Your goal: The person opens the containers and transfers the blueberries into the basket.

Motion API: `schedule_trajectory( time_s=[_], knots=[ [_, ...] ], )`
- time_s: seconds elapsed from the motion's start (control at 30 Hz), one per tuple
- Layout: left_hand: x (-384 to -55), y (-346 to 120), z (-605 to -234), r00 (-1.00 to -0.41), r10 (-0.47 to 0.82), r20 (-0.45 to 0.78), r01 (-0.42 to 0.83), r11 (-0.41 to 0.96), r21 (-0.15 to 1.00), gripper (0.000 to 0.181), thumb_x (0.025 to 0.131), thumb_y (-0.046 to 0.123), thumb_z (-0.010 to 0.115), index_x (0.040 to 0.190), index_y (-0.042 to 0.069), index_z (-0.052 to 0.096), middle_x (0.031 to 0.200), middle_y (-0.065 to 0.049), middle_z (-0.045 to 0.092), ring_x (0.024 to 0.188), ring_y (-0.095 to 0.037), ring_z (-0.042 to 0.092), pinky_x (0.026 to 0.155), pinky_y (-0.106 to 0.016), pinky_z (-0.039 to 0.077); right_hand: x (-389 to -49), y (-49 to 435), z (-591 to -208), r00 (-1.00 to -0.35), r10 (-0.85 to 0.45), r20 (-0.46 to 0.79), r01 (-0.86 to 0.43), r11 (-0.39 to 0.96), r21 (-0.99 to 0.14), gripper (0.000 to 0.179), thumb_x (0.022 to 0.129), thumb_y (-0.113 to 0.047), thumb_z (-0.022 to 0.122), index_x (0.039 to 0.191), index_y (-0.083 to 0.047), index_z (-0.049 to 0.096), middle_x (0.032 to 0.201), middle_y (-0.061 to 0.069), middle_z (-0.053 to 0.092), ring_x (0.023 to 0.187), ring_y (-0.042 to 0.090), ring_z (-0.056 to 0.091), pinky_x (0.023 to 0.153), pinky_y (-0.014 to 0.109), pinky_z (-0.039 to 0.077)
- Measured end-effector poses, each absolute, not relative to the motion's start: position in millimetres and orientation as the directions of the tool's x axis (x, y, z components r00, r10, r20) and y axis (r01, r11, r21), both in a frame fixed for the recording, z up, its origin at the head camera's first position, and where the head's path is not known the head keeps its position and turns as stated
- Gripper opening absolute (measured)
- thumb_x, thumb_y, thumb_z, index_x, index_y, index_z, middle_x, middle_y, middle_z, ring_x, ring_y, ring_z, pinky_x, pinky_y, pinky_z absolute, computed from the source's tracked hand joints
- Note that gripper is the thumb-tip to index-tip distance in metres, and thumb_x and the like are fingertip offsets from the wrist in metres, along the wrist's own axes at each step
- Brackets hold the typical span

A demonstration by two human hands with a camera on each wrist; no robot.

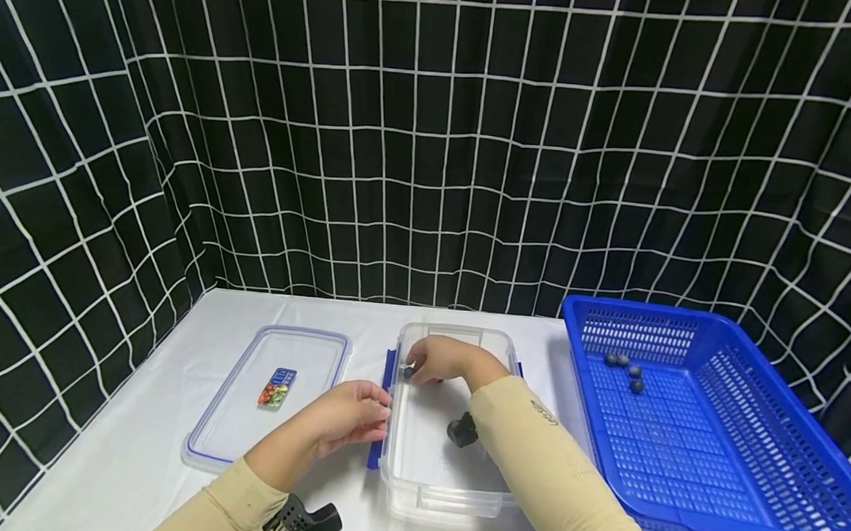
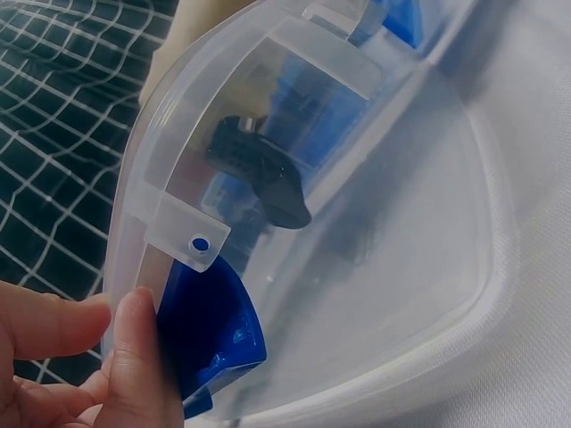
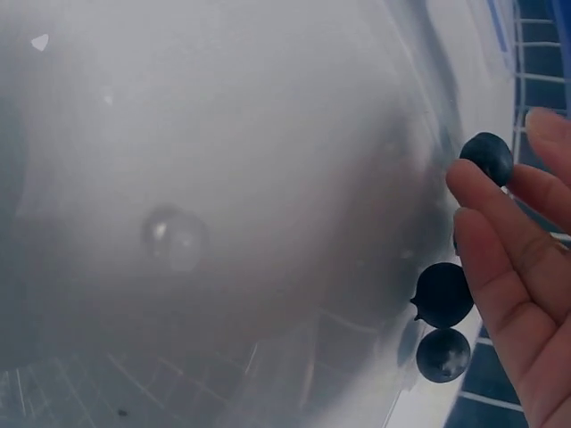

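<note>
A clear plastic container (image 1: 451,496) with blue side latches stands lidless on the table. My right hand (image 1: 439,359) reaches inside it and pinches a dark blueberry (image 3: 488,159) with its fingertips near the left wall. Just below those fingers in the right wrist view lie a blueberry (image 3: 443,294) and another blueberry (image 3: 443,356). Outside the container, my left hand (image 1: 355,417) touches its left side with relaxed fingers, beside the blue latch (image 2: 214,330). The lid (image 1: 307,355), blue-rimmed and with a colourful label, lies flat to the left.
A blue slotted basket (image 1: 675,435) stands at the right, with several blueberries (image 1: 635,372) near its far left part. A white cloth (image 1: 103,457) covers the table. Behind it hangs a black curtain (image 1: 430,163) with a white grid.
</note>
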State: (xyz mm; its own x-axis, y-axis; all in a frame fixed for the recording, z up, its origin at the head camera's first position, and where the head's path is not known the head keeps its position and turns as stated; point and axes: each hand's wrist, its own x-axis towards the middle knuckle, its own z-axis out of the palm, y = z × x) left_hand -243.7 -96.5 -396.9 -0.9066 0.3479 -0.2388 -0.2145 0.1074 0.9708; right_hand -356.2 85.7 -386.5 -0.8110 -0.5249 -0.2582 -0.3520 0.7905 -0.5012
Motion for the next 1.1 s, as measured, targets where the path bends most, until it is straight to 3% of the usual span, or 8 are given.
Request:
schedule_trajectory(
  time_s=[0.33, 0.63, 1.1],
  knots=[
    [-243.9, -97.4, -398.1, -0.906, 0.354, -0.232, -0.210, 0.099, 0.973, 0.014, 0.087, 0.001, 0.053, 0.100, -0.004, 0.051, 0.078, -0.006, 0.054, 0.068, -0.012, 0.057, 0.067, -0.022, 0.056, -358.0, 87.7, -388.5, -0.804, -0.528, -0.272, -0.311, 0.764, -0.565, 0.024, 0.079, -0.009, 0.068, 0.103, -0.008, 0.065, 0.094, 0.003, 0.063, 0.077, 0.013, 0.059, 0.070, 0.025, 0.053],
    [-243.3, -96.5, -397.8, -0.908, 0.346, -0.237, -0.213, 0.106, 0.971, 0.015, 0.088, 0.001, 0.053, 0.102, -0.004, 0.050, 0.078, -0.005, 0.055, 0.068, -0.012, 0.057, 0.066, -0.022, 0.056, -358.5, 88.2, -386.1, -0.821, -0.513, -0.249, -0.237, 0.704, -0.670, 0.008, 0.081, -0.009, 0.067, 0.088, -0.009, 0.062, 0.079, 0.001, 0.065, 0.074, 0.017, 0.061, 0.071, 0.032, 0.054],
    [-242.9, -97.0, -398.6, -0.907, 0.351, -0.233, -0.209, 0.106, 0.972, 0.015, 0.088, 0.001, 0.053, 0.102, -0.004, 0.050, 0.078, -0.005, 0.054, 0.068, -0.012, 0.057, 0.066, -0.022, 0.056, -356.5, 87.9, -380.8, -0.777, -0.569, -0.268, -0.250, 0.671, -0.698, 0.007, 0.080, -0.007, 0.066, 0.085, -0.006, 0.062, 0.079, 0.001, 0.066, 0.075, 0.016, 0.063, 0.071, 0.032, 0.054]
  ],
)
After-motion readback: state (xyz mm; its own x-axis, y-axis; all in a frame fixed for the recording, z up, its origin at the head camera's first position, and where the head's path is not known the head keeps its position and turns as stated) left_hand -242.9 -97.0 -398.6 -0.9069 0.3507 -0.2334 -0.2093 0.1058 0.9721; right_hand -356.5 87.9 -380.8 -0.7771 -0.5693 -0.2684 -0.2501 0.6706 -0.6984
